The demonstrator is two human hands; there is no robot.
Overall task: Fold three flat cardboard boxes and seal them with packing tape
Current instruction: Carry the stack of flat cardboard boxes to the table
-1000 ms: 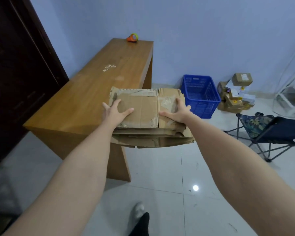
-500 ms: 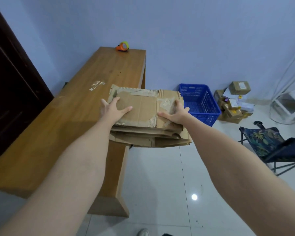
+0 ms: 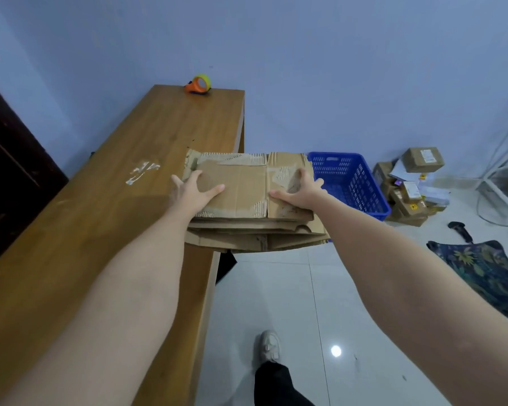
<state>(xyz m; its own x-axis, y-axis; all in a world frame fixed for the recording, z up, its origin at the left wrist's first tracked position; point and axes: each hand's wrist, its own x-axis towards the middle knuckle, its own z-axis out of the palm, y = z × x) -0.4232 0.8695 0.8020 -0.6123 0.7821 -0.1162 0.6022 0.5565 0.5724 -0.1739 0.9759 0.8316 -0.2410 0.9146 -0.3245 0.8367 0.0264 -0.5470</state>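
Observation:
A stack of flat, worn cardboard boxes (image 3: 241, 189) hangs in the air, half over the right edge of the wooden table (image 3: 106, 218). My left hand (image 3: 192, 193) grips the stack's left side, thumb on top. My right hand (image 3: 298, 190) grips its right side, thumb on top and fingers curled over the far edge. An orange tape dispenser with a yellow-green roll (image 3: 198, 85) stands at the table's far end by the wall.
A blue plastic crate (image 3: 349, 183) sits on the tiled floor right of the table. Beyond it lies a pile of small parcels (image 3: 411, 186). A folding chair with floral fabric (image 3: 478, 268) is at right. White tape scraps (image 3: 143, 171) stick to the tabletop. A dark door is at left.
I have stepped closer along the table's right side. The stack, held in both hands, now reaches over the table's edge, and the dispenser looks nearer.

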